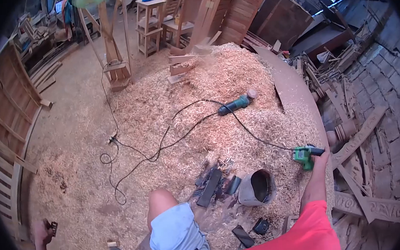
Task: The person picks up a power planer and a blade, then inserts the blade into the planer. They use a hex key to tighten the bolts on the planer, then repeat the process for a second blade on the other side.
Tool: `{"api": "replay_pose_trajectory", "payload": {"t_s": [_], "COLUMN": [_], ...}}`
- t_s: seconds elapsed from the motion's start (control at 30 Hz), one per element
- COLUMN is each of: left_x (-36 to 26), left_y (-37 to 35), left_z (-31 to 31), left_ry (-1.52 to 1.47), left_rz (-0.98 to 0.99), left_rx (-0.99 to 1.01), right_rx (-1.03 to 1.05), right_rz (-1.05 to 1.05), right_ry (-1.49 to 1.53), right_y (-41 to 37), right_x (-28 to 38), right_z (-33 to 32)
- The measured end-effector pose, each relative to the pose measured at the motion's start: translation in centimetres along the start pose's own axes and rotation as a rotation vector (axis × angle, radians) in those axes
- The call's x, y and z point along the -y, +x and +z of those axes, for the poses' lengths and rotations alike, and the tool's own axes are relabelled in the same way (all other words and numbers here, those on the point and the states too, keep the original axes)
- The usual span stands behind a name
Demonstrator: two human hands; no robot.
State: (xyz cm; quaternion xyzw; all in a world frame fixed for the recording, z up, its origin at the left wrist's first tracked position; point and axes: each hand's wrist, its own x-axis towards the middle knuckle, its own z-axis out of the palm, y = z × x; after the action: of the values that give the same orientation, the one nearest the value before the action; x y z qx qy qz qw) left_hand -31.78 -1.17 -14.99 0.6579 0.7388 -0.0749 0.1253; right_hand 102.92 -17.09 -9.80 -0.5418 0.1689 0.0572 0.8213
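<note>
My right hand [322,157] is wrapped round the black handle of a green power tool [303,157], at the right beside the curved board edge. A black cord runs from that tool across the shavings. At the far left, my left hand [42,232] has its fingers closed on a small dark object [54,228], too small to name. A teal angle grinder [234,105] lies on the heap of wood shavings [233,69], its round disc end pointing right.
A metal bucket [255,188] stands near my knee, beside dark blocks [210,188]. Slatted wood frames [3,182] line the left. Chairs [183,19] and a stool [149,27] stand at the back. Carved boards [383,208] lie at the right. A cord connector [113,139] rests left.
</note>
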Motion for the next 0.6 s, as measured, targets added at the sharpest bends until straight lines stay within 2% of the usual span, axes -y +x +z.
{"api": "replay_pose_trajectory", "payload": {"t_s": [0.07,0.17,0.23,0.27,0.33,0.4,0.43,0.47,0.53,0.6], "left_x": [0.3,-1.8,-5.0,-6.2,-6.6,-6.8,-7.6,-8.2,-9.4,-10.5], "left_y": [0.1,0.7,0.9,0.7,1.5,2.4,2.3,2.1,1.2,-0.3], "left_z": [0.1,-1.4,-3.5,-4.2,-4.7,-5.2,-6.0,-7.0,-9.5,-11.9], "left_ry": [0.007,-0.055,-0.030,-0.030,-0.014,-0.020,-0.043,-0.080,-0.152,-0.273], "left_rz": [-0.023,-0.026,-0.027,0.012,0.094,0.177,0.211,0.224,0.199,0.168], "left_rx": [-0.020,0.019,0.015,-0.028,-0.093,-0.185,-0.260,-0.282,-0.352,-0.419], "right_rx": [-0.002,0.099,0.264,0.472,0.647,0.866,0.861,0.952,1.221,1.363], "right_rz": [-0.006,-0.052,0.030,0.022,0.194,0.144,0.090,0.035,-0.109,-0.069], "right_ry": [0.078,0.089,0.049,0.007,0.042,0.025,0.042,-0.030,-0.016,0.026], "right_y": [4.1,-0.9,-8.6,-11.5,-17.2,-26.0,-30.4,-36.0,-46.1,-54.0], "right_x": [-1.2,-1.7,-1.8,-1.9,-2.0,-2.8,-3.6,-3.8,-4.1,-4.6], "right_z": [1.5,6.8,11.0,12.5,16.7,20.1,21.3,21.9,21.8,20.8]}}
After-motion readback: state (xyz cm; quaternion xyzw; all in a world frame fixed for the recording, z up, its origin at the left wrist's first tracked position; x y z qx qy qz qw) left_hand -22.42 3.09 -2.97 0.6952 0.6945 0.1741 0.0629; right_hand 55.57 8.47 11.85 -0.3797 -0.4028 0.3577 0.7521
